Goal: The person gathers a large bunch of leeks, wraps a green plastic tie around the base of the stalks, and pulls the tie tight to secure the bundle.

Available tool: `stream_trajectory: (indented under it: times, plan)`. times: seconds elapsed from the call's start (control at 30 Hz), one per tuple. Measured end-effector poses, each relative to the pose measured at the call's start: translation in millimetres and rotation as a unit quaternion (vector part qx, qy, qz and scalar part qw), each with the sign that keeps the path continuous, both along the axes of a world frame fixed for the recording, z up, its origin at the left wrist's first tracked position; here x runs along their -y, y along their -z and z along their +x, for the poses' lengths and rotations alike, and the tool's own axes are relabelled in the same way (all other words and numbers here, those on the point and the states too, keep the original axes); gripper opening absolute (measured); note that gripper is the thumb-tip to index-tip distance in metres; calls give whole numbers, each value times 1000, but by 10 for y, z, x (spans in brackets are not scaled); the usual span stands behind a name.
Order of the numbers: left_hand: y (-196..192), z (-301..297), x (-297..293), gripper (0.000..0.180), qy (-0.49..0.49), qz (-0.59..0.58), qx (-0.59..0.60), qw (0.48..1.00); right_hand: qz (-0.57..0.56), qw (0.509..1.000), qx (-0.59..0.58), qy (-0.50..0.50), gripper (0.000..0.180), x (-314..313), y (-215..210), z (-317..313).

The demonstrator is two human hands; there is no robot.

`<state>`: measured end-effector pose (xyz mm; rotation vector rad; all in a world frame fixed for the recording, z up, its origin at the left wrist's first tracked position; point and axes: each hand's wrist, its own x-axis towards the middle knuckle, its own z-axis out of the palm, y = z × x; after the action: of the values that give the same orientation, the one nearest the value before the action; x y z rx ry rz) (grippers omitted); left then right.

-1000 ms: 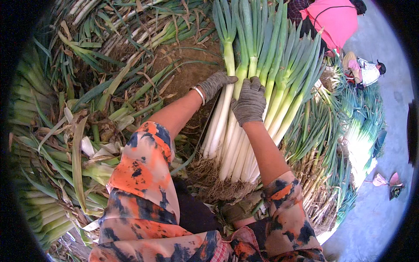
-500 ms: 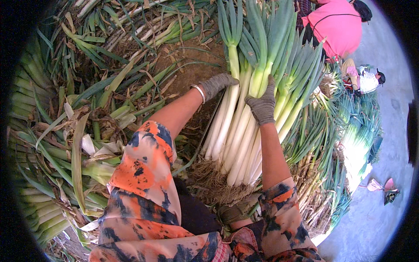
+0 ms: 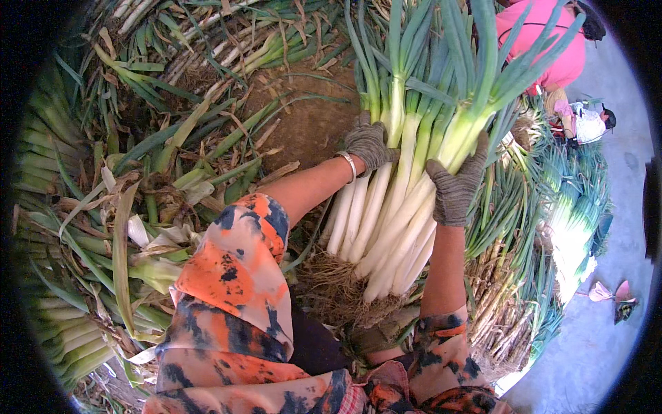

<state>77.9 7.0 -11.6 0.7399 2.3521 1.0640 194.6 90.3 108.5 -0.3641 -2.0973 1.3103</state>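
A thick bunch of large green onions lies before me, white stems and roots toward me, green leaves pointing away. My left hand, in a grey knit glove with a bracelet at the wrist, closes round stems on the bunch's left side. Its fingers are partly behind the stems. On the right side, my right hand, gloved alike, grips the stems just below the leaves, thumb and fingers apart around them. The tangled brown roots rest low, near my legs.
Heaps of dry leaves and onions cover the left. Bare soil shows beyond my left hand. More green onions are piled at right, beside a pale floor. A person in pink is at the upper right, another person in white farther off.
Both hands have moved right, the right hand also a little nearer. The right-hand onions now lean more to the right, their leaves fanning toward the person in pink.
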Motion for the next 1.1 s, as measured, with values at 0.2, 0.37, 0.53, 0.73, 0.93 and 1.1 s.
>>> stream_trajectory:
  times: [0.2, 0.37, 0.53, 0.73, 0.93, 1.1]
  plan:
    - [88, 48, -21, 78, -67, 88, -38, 993, -21, 997, -66, 17, 97, 10, -266, 215]
    - [215, 32, -28, 96, -83, 130, -39, 987, 40, 993, -109, 29, 100, -38, -560, 436]
    - [129, -21, -43, 100, -18, 65, -26, 997, 65, 990, -96, 75, 102, 24, -1101, 516]
    - [26, -44, 22, 96, -7, 39, -2, 999, 80, 993, -83, -29, 79, -601, -2252, 414]
    - [41, 18, -118, 96, 3, 47, -10, 999, 186, 980, -60, -47, 66, -837, -3099, -147]
    - [136, -100, 93, 95, -21, 15, -34, 999, 223, 969, 44, -101, 61, -535, -2147, -923]
